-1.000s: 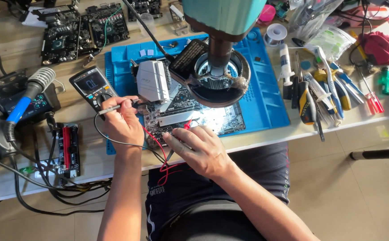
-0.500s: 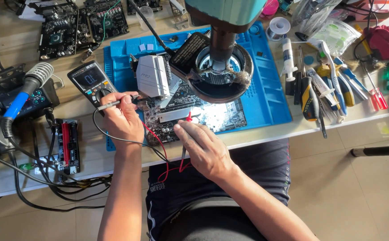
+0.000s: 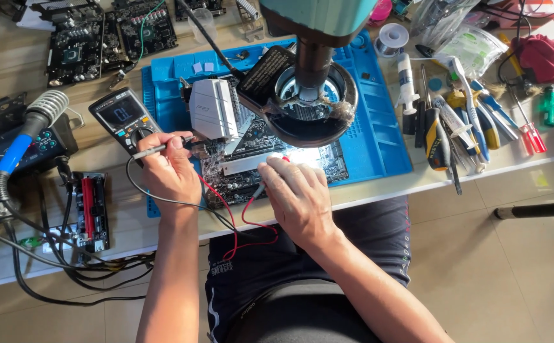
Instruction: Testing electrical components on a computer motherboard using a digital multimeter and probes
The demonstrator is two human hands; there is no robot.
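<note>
Your left hand [image 3: 170, 170] and right hand [image 3: 299, 197] each pinch a slim, light probe; grip the insulated shafts, since the circuit board [image 3: 239, 166] is stiff but fragile.

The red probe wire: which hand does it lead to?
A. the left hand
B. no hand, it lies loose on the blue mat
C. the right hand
C: the red probe wire loops up under the right hand, while the left hand holds the black-wired probe.
</note>
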